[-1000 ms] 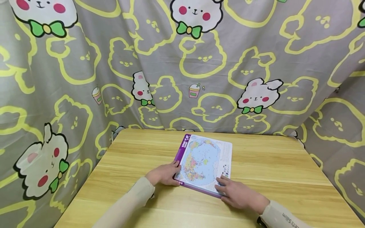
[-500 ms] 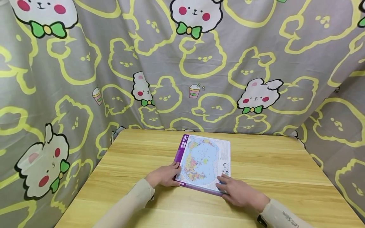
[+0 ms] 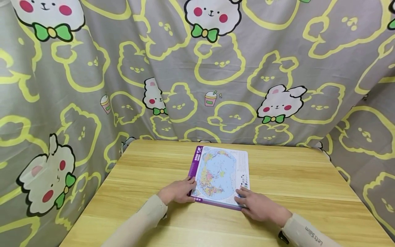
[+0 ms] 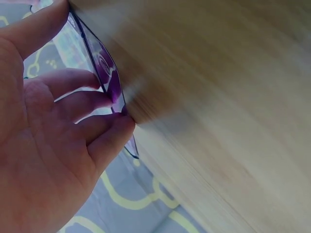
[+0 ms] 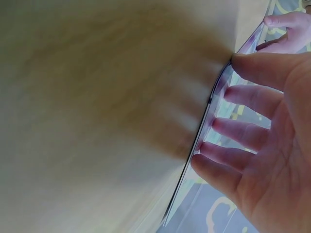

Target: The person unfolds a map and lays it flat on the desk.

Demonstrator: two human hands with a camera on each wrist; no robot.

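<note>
Two bare hands are laid on one printed world map [image 3: 217, 175], with the fingers stretched out and spread in a touch rather than a clasp; the near-left corner is met by the left hand [image 3: 177, 191], whose fingertips [image 4: 104, 100] are seen in the left wrist view to be set against the purple edge; the near-right corner is met by the right hand [image 3: 259, 206], whose fingers [image 5: 243, 132] are shown in the right wrist view to be held nearly straight and apart, with their tips at the thin edge. The map is laid flat between the hands, slightly turned, toward the far middle of a wooden table [image 3: 123, 216]; its left side is lined by a purple border [image 3: 193, 168] with white characters, and purple is also shown along the near edge; a pale blue oval with coloured landmasses is printed across the middle, and small text, too fine to be read, is set down the right side. Both forearms are covered by pale sleeves [image 3: 135, 219], the right one marked with dark lettering; a dark object [image 3: 283, 237] is partly seen under the right cuff. Behind the table, grey curtains [image 3: 185, 61] are hung, patterned with yellow outlines, white rabbits with green bows, and small pink cups.
</note>
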